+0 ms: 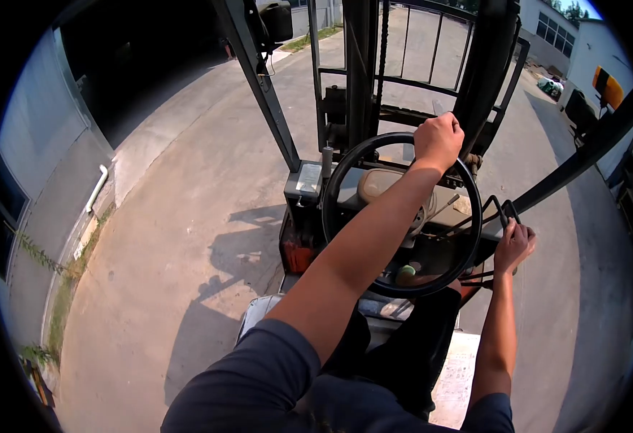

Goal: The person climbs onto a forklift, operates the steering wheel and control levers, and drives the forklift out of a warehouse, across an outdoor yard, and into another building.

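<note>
A black steering wheel [333, 189] of a forklift is in front of me. My left hand [439, 141] is closed at the wheel's upper right rim, its arm stretched across the wheel. To the right of the wheel, my right hand [515, 247] has its fingers closed on a black lever [508, 211]. Beyond the wheel rises the dark mast [360, 72] with a barred frame. Below the wheel's lower rim, my legs in dark trousers [421, 339] show in part.
Concrete ground [158, 216] surrounds the forklift. A building wall [42, 144] with a dark doorway [143, 58] and a white pipe [98, 189] stands on the left. A slanted black post [583, 162] crosses the right side, with buildings beyond.
</note>
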Demonstrator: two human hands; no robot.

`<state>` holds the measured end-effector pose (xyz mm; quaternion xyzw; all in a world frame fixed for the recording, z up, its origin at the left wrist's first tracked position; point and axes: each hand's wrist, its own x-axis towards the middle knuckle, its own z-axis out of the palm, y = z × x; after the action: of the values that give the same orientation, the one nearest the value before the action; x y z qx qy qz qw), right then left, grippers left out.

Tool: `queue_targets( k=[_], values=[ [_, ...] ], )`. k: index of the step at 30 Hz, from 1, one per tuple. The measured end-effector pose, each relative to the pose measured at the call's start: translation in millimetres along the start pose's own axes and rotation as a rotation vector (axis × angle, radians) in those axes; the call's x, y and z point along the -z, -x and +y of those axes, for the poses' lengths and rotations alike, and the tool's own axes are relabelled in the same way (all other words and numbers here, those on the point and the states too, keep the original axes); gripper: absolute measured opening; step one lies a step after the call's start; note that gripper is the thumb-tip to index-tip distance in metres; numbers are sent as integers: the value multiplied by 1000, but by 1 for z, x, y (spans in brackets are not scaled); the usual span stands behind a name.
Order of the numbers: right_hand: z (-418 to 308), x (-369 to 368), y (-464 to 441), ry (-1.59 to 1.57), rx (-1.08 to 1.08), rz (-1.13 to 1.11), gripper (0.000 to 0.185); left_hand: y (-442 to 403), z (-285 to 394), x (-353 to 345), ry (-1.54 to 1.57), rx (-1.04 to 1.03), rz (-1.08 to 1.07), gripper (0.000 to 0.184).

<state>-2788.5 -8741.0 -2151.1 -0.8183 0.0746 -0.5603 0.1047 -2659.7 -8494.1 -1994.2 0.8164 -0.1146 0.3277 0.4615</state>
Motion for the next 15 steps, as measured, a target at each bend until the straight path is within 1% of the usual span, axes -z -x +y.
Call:
queue_targets(
  k=[3, 4, 5, 7, 9, 11, 13, 15],
  values=[
    [-15, 2, 10, 34, -19, -60, 23, 28, 11, -11, 35, -3, -85, 13],
    [-16, 0, 13, 39, -3, -60, 23, 39, 7, -17, 117, -104, -86, 12],
    [-13, -6, 16, 14, -5, -57, 23, 53, 9, -22, 101, -173, -77, 12],
    [-13, -10, 19, 21, -16, -67, 23, 82, 17, -20, 147, -220, -168, 10],
    [-10, -8, 23, 42, -4, -88, 23, 121, 20, -23, 163, -241, -235, 13],
    [-6, -7, 24, 61, -2, -108, 23, 160, 24, -7, 210, -246, -386, 16],
    [-2, -8, 22, 21, -23, -93, 23, 197, 18, 22, 249, -310, -445, 15],
    [-9, -2, 18, 28, -58, -109, 23, 225, 6, 60, 277, -295, -508, 12]
  ],
)
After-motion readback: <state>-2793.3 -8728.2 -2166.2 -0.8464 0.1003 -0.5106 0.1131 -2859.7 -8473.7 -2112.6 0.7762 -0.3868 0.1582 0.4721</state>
